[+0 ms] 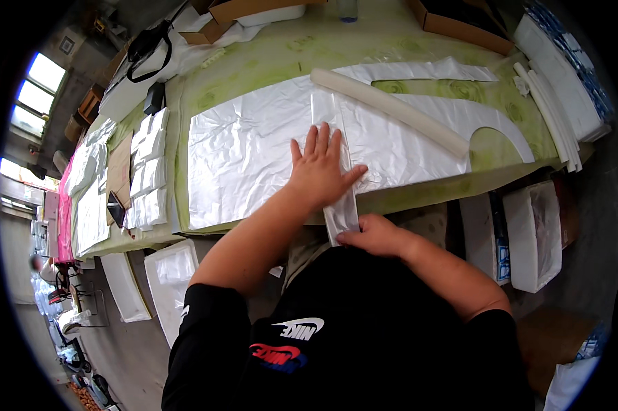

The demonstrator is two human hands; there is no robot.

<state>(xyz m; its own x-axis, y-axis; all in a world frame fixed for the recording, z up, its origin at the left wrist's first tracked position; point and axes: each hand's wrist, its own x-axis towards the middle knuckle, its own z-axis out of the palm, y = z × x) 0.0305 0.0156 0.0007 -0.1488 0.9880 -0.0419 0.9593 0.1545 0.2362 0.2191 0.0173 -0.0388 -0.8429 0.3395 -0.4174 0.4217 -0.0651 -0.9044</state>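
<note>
A white plastic apron point(254, 140) lies spread on the green tablecloth, its curved cut-outs toward the right. Across it runs a long, narrow folded strip of white plastic point(342, 212), which hangs over the table's near edge. My left hand point(320, 171) rests flat on this strip, fingers spread and pointing away from me. Close to my body, my right hand point(376, 235) is closed on the strip's near end, with the thumb toward the left. A pale cardboard tube or roll point(391, 111) lies diagonally over the apron, right of my left hand.
Stacks of folded white plastic packets point(148, 171) sit left, beside a dark phone point(116, 209). Open cardboard boxes point(459, 24) stand at the far edge. White foam boxes point(533, 236) are below the table at right. White rods point(552, 120) lean along the right end.
</note>
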